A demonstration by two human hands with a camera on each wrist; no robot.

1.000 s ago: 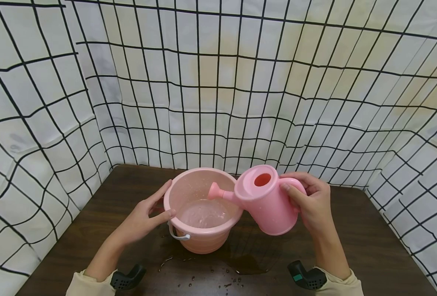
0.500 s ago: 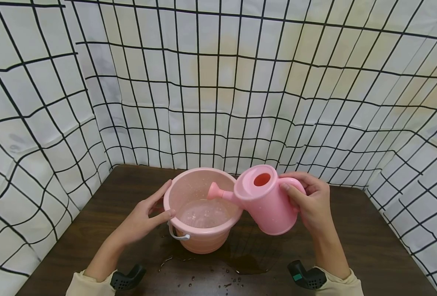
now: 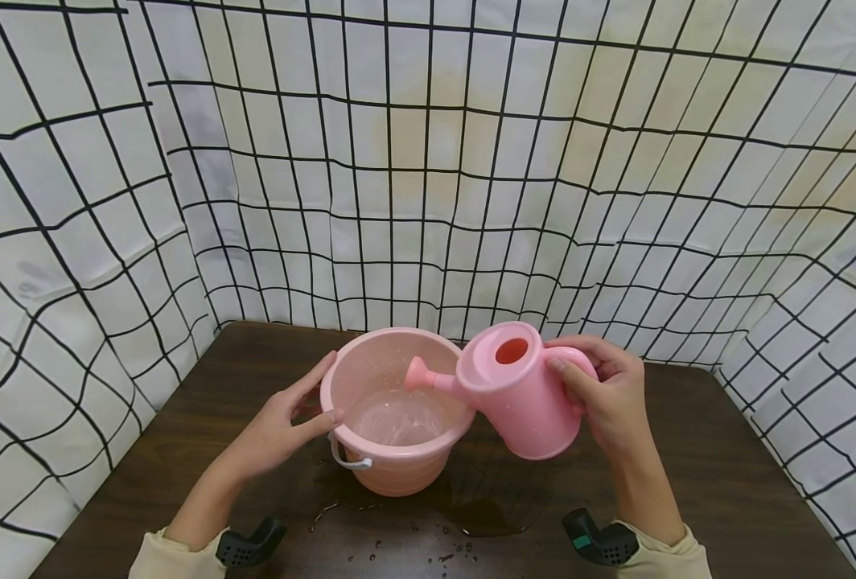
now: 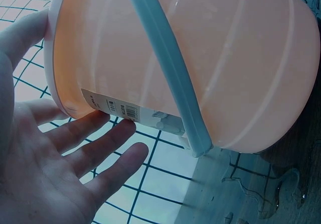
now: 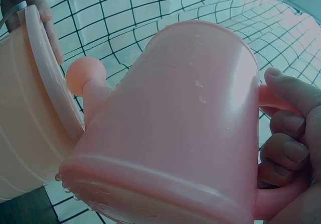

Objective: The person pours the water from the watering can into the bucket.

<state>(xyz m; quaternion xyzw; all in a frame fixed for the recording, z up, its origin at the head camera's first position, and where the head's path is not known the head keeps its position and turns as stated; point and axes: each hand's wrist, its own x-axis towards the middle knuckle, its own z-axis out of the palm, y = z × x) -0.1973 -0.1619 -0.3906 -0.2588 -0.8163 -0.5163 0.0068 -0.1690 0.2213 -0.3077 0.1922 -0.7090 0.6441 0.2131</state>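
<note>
A pink bucket (image 3: 399, 470) stands upright on the table with rippling water (image 3: 399, 418) in it. My left hand (image 3: 279, 426) rests against its left side, thumb and index finger touching the rim. In the left wrist view, the fingers (image 4: 118, 169) are spread and fairly straight beside the wall, near a label (image 4: 133, 113). My right hand (image 3: 612, 394) grips the handle of a pink watering can (image 3: 529, 410), its fingers curled round it. The can tilts left in the air, and its rose (image 3: 418, 374) hangs over the bucket. Drops cling to the can's base in the right wrist view.
The bucket's pale handle (image 3: 350, 457) hangs down at its front left. Spilled water (image 3: 482, 517) and scattered drops lie on the dark wooden table (image 3: 732, 482). White sheeting with a black grid (image 3: 428, 185) encloses the back and sides.
The watering can has shifted very slightly left and the ripples in the water have changed. My left hand and the bucket stay where they were.
</note>
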